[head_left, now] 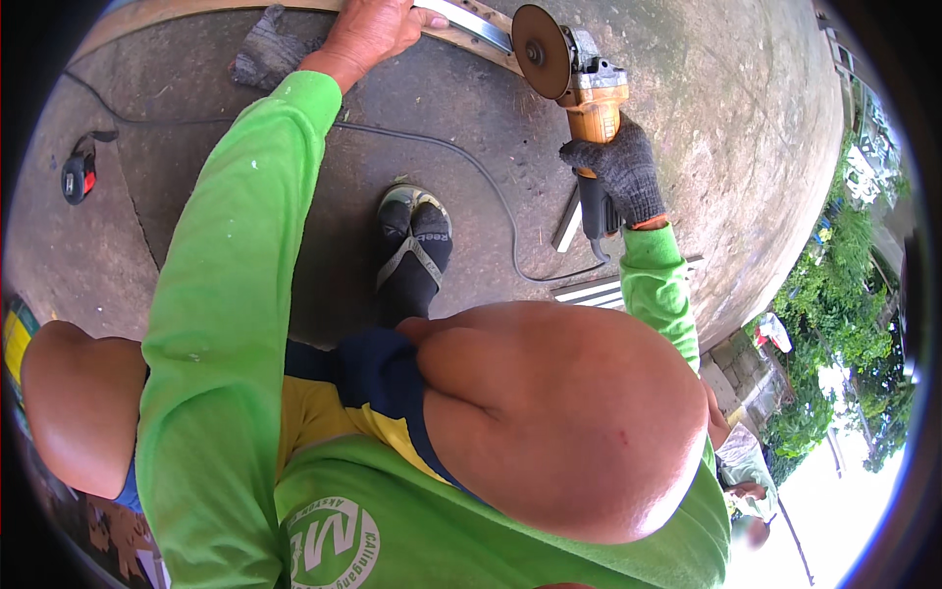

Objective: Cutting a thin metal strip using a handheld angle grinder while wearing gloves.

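My bare left hand (378, 34) is at the top of the view, its fingers closed on a silvery metal strip (466, 20). The strip lies along a wooden board (196, 14). To the right, my right hand (628, 167), in a dark grey knit glove, is wrapped round the body of a yellow and black angle grinder (595, 116). The grinder's brown disc (538, 51) stands upright at the strip's right end; I cannot tell whether it touches or spins.
A grey glove (267, 51) lies beside my left wrist. The grinder's black cord (481, 172) curves across the concrete floor past my sandalled foot (412, 236). A tape measure (78, 179) rests at left, metal bars (594, 293) near my right forearm. Another person (748, 471) is at far right.
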`<control>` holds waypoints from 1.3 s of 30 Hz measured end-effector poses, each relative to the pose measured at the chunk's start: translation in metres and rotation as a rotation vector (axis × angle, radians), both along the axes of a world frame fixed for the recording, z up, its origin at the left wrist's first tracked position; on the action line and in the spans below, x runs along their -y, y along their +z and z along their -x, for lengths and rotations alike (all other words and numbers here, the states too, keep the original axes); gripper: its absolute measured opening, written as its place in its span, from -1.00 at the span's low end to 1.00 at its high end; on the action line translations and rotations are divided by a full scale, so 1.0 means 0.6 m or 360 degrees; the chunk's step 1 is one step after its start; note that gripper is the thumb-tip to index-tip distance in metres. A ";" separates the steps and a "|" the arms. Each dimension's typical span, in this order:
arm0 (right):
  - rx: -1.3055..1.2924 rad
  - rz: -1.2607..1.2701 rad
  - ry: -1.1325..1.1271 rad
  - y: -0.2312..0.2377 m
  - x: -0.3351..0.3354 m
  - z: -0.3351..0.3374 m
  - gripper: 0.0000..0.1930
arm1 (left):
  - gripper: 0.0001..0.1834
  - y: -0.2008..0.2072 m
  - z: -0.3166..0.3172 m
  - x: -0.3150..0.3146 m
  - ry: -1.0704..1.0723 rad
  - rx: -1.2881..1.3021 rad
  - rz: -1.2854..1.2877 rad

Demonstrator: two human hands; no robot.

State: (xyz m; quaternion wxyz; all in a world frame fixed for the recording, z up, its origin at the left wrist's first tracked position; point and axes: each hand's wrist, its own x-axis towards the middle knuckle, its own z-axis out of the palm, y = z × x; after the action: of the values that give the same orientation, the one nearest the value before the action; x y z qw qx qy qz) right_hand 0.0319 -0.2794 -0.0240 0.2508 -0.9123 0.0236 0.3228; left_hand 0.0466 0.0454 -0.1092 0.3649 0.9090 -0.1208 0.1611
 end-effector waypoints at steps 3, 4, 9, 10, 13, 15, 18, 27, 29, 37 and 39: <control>0.0004 -0.0021 -0.0002 -0.001 -0.001 0.002 -0.49 | -0.74 0.000 0.001 0.001 0.0010 -0.0020 0.0008; -0.0016 -0.0042 -0.0036 0.000 0.000 0.002 -0.49 | -0.74 0.000 0.001 0.002 0.0012 -0.0037 0.0013; 0.0003 0.0000 0.0013 -0.007 0.009 0.001 -0.49 | -0.74 0.000 0.001 0.005 0.0019 -0.0052 0.0013; 0.0008 0.0005 0.0034 -0.006 0.009 0.001 -0.49 | -0.74 0.001 0.001 0.005 0.0019 -0.0053 0.0007; -0.0006 0.0073 0.0058 -0.012 0.012 -0.001 -0.50 | -0.74 0.000 0.000 0.003 0.0008 -0.0039 0.0014; -0.0005 -0.0004 0.0018 -0.012 0.011 0.003 -0.50 | -0.74 -0.001 0.000 0.002 -0.0002 -0.0022 0.0026; -0.0003 -0.0052 -0.0010 -0.007 0.006 0.004 -0.51 | -0.74 0.002 -0.005 0.005 0.0004 -0.0005 0.0020; 0.0095 0.0047 -0.0011 -0.016 0.005 -0.005 -0.40 | -0.59 0.072 0.043 0.118 -0.0500 0.0205 -0.0118; 0.0092 0.0038 -0.0005 -0.022 0.004 -0.005 -0.40 | -0.63 0.078 0.050 0.119 -0.0498 0.0259 -0.0074; 0.0056 0.0028 -0.0059 -0.008 0.000 -0.001 -0.41 | -0.73 0.007 0.005 0.022 -0.0066 -0.0007 0.0024; 0.0054 -0.0005 0.0000 -0.024 -0.023 0.007 -0.41 | -0.74 -0.011 0.008 -0.009 0.0034 -0.0017 -0.0022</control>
State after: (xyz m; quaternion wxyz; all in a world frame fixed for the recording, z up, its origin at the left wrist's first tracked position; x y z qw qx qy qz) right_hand 0.0275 -0.2658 -0.0385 0.2527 -0.9173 0.0189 0.3071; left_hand 0.0416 0.0511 -0.1157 0.3576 0.9136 -0.1102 0.1591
